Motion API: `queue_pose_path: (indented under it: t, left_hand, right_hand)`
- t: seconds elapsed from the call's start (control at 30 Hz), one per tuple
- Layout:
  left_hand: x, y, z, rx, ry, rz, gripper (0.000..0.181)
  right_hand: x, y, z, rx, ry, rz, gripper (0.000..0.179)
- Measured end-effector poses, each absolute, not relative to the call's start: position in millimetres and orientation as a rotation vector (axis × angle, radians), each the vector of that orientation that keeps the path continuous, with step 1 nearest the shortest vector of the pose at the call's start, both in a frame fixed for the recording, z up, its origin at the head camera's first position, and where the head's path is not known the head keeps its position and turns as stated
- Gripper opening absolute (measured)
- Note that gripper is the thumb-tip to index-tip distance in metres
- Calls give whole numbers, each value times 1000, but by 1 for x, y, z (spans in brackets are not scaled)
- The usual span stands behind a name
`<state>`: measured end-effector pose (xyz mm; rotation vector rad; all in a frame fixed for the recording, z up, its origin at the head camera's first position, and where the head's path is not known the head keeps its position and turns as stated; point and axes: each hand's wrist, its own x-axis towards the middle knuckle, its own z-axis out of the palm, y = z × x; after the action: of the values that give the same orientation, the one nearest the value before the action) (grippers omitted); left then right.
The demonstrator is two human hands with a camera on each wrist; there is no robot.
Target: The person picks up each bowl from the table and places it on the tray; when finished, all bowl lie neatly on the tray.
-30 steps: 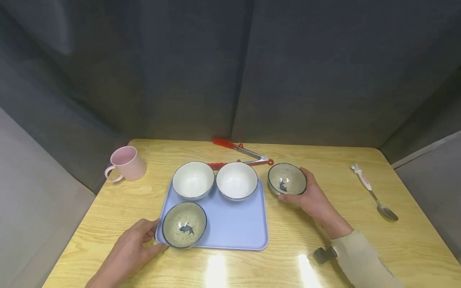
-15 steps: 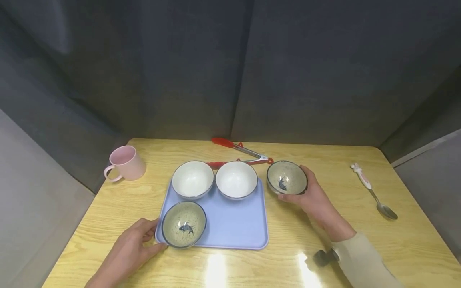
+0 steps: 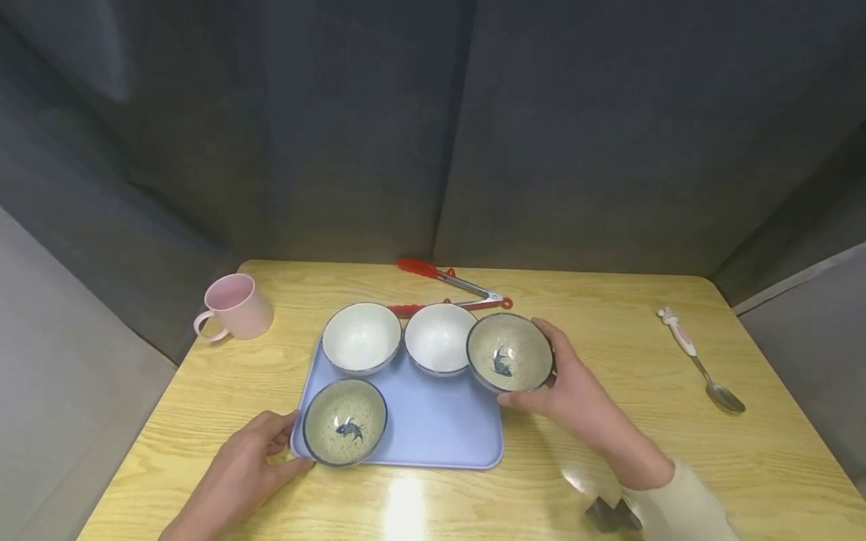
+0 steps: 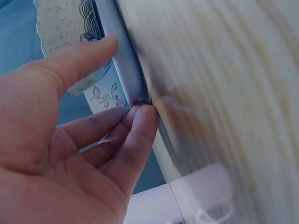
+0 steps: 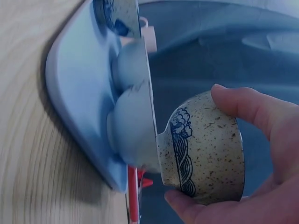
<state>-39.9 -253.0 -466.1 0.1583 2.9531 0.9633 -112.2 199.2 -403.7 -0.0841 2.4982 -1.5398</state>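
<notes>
My right hand grips a speckled beige bowl with a blue fish inside, thumb and fingers on opposite sides. The right wrist view shows this bowl held off the table above the tray's right side. At the front left corner of the light blue tray, my left hand holds the rim, with thumb and bent fingertips against it. A matching fish bowl sits in that corner. Two white bowls, a left one and a right one, stand along the tray's back.
Red-tipped tongs lie behind the tray, partly hidden by the bowls. A pink mug stands at the back left. Far right lies a spoon with a white and pink handle. Dark curtain hangs behind the wooden table.
My right hand has lifted the speckled bowl off the table right of the tray and moved it left, over the tray's right edge. My left hand and the tray stay put.
</notes>
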Motion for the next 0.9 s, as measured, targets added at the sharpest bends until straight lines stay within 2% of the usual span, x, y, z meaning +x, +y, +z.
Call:
queue_pose_path:
  t: [0.4,0.9]
  left_hand:
    - [-39,-253,-467,170,2969,970,68]
    - [-39,-252,-466,170,2960,976,68]
  right_hand:
    - [-91,176,-406,-211,2361,-1557,128]
    - [-77,150,-438,-368,2288,-1487,122]
